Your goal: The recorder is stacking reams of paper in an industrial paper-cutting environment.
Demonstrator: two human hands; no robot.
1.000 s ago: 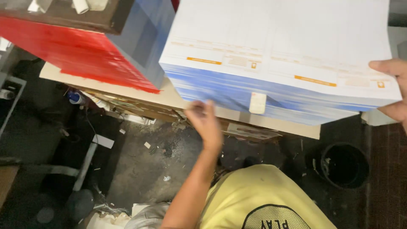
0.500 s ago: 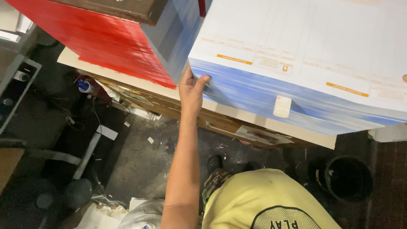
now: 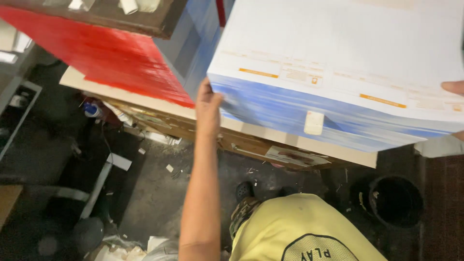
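Observation:
A thick stack of white printed sheets with blue edges (image 3: 338,72) lies on a wooden table (image 3: 270,137). My left hand (image 3: 208,108) presses against the stack's left front corner, fingers wrapped on its side. My right hand (image 3: 454,88) shows only as a thumb resting on the stack's right edge; the rest is out of frame. A small white tag (image 3: 313,123) sticks out of the stack's front face.
A second stack with red and blue sides (image 3: 121,63) stands to the left on the same table. Below, the dark floor holds paper scraps (image 3: 169,168), a black bucket (image 3: 394,200) at right and a grey frame (image 3: 14,116) at left.
My left hand rose from below the table edge and took hold of the blue-edged stack's left corner. The view has shifted so the stack sits further right.

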